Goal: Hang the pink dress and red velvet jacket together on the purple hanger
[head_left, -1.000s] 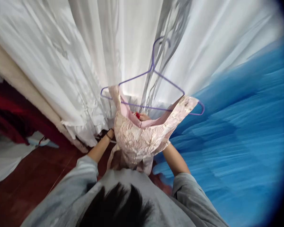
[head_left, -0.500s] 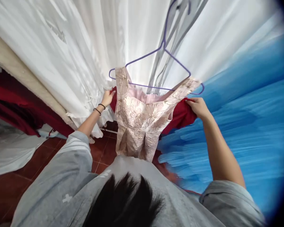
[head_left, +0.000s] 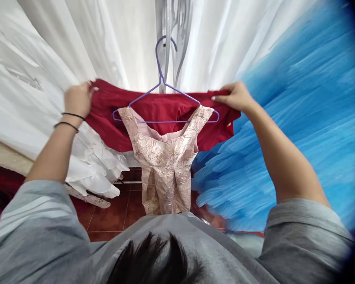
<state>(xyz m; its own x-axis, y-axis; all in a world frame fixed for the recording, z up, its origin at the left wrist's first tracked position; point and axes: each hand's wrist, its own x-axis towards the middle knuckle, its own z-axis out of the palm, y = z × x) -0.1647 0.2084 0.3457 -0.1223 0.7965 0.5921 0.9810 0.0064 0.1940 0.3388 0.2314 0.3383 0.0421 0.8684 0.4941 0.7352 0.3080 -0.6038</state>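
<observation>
Stretched wide between my hands is a dark red cloth garment (head_left: 112, 114), its exact kind unclear. My left hand (head_left: 78, 100), with two black bands at the wrist, pinches its upper left corner. At the upper right, my right hand (head_left: 236, 96) grips it between thumb and fingers. In front of the red cloth, a pale pink and gold brocade dress (head_left: 165, 157) hangs by its wide straps from a purple hanger (head_left: 161, 79). The hanger's hook sits over the white cloth behind; what bears it, if anything, I cannot make out. The dress's lower end is hidden by my body.
White gowns (head_left: 130, 39) hang behind and to the left. On the right spreads a ruffled blue tulle gown (head_left: 284, 138). Reddish-brown floor tiles (head_left: 106, 217) show below. More dark red fabric (head_left: 6, 185) lies at the far left.
Both hands have risen and the left has moved outward, so the red cloth now spreads above and behind the dress's top. Hanger and dress have swung left and straightened in view.
</observation>
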